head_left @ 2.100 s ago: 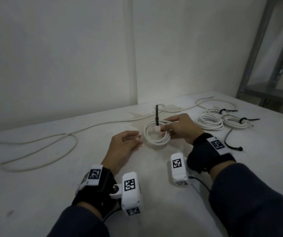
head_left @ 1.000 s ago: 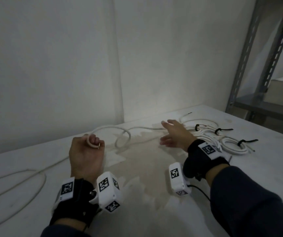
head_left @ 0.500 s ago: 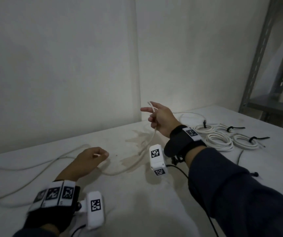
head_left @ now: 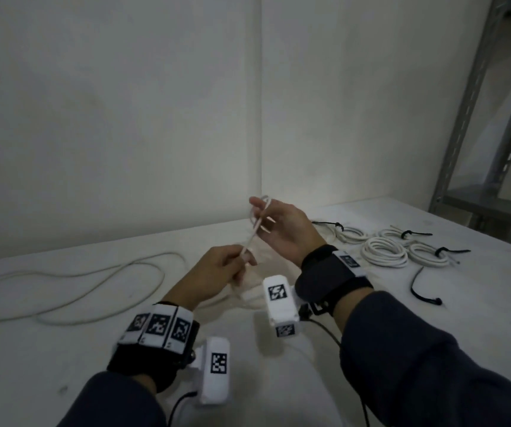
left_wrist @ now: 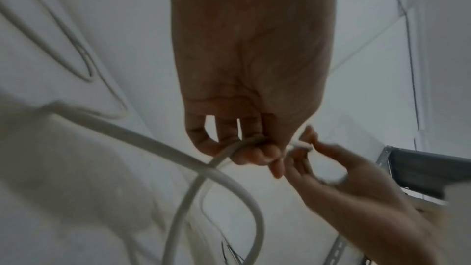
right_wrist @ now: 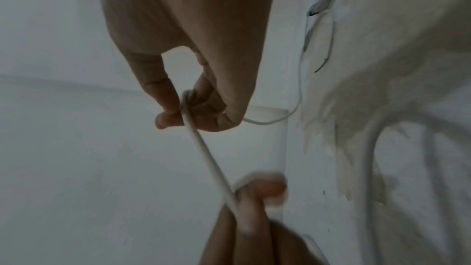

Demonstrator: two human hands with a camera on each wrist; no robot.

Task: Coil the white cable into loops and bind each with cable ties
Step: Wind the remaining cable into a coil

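Note:
Both hands hold a white cable (head_left: 251,238) in the air above the white table (head_left: 371,318). My right hand (head_left: 274,223) is raised and pinches the cable, which bends in a small loop at its fingers (right_wrist: 175,106). My left hand (head_left: 235,265), lower and nearer, grips the same cable (left_wrist: 229,149) between thumb and curled fingers. A short straight stretch of cable (right_wrist: 206,152) runs between the two hands. The rest trails down and lies in long loose curves (head_left: 94,285) on the left of the table.
Several coiled white bundles (head_left: 385,251) with black cable ties (head_left: 414,233) lie at the right of the table. A loose black tie (head_left: 420,289) lies nearer. A grey metal shelf (head_left: 488,167) stands at the far right. Walls close off the back.
My left hand has lifted off the table and come right, up to the right hand. The cable between them is now short and taut. The right hand stays raised.

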